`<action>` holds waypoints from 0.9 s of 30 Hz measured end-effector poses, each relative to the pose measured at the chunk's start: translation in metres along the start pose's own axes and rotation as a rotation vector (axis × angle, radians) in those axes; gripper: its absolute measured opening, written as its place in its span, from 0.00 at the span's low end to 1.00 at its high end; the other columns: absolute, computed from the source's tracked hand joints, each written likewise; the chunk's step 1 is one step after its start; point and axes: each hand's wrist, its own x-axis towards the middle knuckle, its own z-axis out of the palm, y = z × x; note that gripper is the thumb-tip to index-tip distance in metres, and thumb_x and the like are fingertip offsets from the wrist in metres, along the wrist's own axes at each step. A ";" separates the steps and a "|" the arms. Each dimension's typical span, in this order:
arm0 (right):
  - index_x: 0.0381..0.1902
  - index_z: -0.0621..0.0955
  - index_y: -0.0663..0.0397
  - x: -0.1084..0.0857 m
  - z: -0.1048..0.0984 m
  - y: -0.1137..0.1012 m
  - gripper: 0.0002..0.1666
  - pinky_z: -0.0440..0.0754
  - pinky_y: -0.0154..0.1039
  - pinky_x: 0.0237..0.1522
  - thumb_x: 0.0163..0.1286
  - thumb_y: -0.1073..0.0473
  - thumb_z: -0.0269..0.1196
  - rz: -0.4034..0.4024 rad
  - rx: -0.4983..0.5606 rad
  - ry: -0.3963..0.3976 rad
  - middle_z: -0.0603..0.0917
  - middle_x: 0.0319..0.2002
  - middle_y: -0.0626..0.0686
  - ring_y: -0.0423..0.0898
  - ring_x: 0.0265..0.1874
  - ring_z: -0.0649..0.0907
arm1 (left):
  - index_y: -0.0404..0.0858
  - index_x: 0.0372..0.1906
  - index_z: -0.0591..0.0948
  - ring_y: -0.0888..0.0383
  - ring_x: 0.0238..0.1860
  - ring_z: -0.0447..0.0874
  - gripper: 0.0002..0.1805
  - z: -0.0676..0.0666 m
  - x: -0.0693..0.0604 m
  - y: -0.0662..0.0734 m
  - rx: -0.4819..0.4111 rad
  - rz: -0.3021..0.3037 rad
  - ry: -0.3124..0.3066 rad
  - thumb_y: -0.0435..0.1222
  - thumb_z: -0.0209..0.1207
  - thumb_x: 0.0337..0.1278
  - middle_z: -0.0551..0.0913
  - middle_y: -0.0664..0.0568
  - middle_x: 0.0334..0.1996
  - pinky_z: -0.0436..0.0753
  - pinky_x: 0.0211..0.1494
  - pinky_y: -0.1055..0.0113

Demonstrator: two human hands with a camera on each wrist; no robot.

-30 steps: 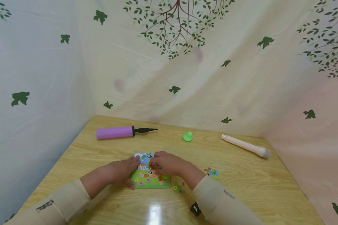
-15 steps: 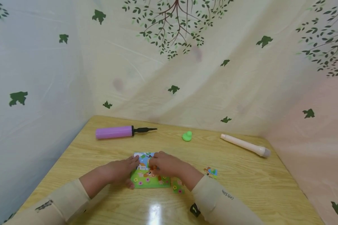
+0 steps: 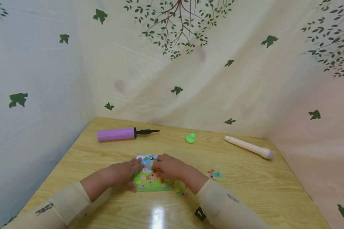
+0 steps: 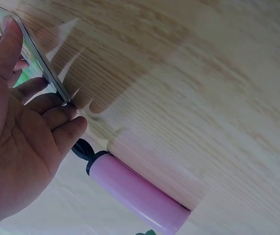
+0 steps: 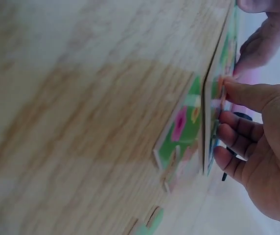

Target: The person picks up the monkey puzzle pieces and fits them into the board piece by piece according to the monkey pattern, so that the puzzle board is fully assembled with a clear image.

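A jigsaw puzzle board [image 3: 153, 185] with a cartoon animal, a house and flowers lies flat on the table. My left hand [image 3: 121, 173] rests along its left edge, thumb at the near corner and fingers on the upper left. In the left wrist view those fingers touch the rim. My right hand [image 3: 172, 166] reaches over the upper right part, fingertips pinching a puzzle piece down at the picture; the hand largely hides it. A loose flowered piece [image 5: 179, 120] lies against the board's right side. Farther right lies another loose piece [image 3: 214, 175] in blue and brown.
At the back left of the wooden table [image 3: 246, 197] lies a purple hand pump [image 3: 116, 134] with a black nozzle. A green toy duck [image 3: 190, 138] stands at the back, with a pale microphone-shaped stick [image 3: 250, 147] to its right. A small dark item [image 3: 200, 213] is beside the right sleeve.
Both hands stay at the board nearly unmoved. My right fingertips shift only slightly over the picture. The loose pieces keep their places.
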 end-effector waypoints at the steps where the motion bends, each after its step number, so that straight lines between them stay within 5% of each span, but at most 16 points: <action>1: 0.55 0.81 0.41 -0.002 -0.001 0.000 0.18 0.76 0.31 0.47 0.72 0.46 0.58 0.000 0.012 -0.002 0.78 0.47 0.43 0.39 0.43 0.73 | 0.40 0.75 0.60 0.38 0.76 0.52 0.52 0.000 0.000 0.000 -0.002 0.001 -0.002 0.57 0.68 0.47 0.51 0.40 0.77 0.69 0.69 0.40; 9: 0.61 0.78 0.45 -0.026 -0.014 0.016 0.20 0.80 0.37 0.50 0.74 0.50 0.58 0.046 0.141 0.030 0.79 0.52 0.49 0.42 0.49 0.77 | 0.42 0.75 0.60 0.38 0.76 0.51 0.53 0.001 0.002 -0.002 -0.010 -0.006 0.000 0.56 0.69 0.45 0.50 0.41 0.78 0.69 0.68 0.39; 19: 0.62 0.76 0.55 -0.083 -0.032 0.060 0.23 0.82 0.49 0.50 0.73 0.54 0.60 0.271 0.228 0.059 0.78 0.55 0.57 0.51 0.50 0.81 | 0.41 0.75 0.61 0.38 0.76 0.50 0.53 0.002 0.003 -0.002 -0.005 -0.001 -0.010 0.56 0.68 0.45 0.50 0.41 0.78 0.67 0.70 0.39; 27: 0.59 0.75 0.57 -0.126 -0.029 0.086 0.25 0.82 0.51 0.50 0.70 0.51 0.63 0.483 0.239 -0.042 0.79 0.53 0.58 0.54 0.51 0.81 | 0.42 0.76 0.59 0.40 0.77 0.49 0.53 0.002 0.004 -0.003 0.000 -0.012 -0.029 0.57 0.67 0.47 0.49 0.43 0.78 0.68 0.69 0.38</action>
